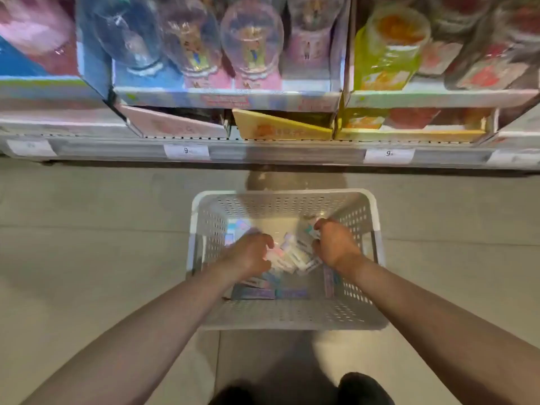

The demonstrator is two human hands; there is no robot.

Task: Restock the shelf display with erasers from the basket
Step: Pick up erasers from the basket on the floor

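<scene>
The left hand [249,252] reaches down into the white perforated basket [285,317], which sits on the floor just near of the shelf [263,150], handy for restocking. Its fingers curl over the loose erasers [295,255] heaped in the middle; whether they grip 1 I cannot tell. The right hand [333,241], by the right wall, pinches a pale eraser at its fingertips, likely gathering a handful before lifting.
</scene>
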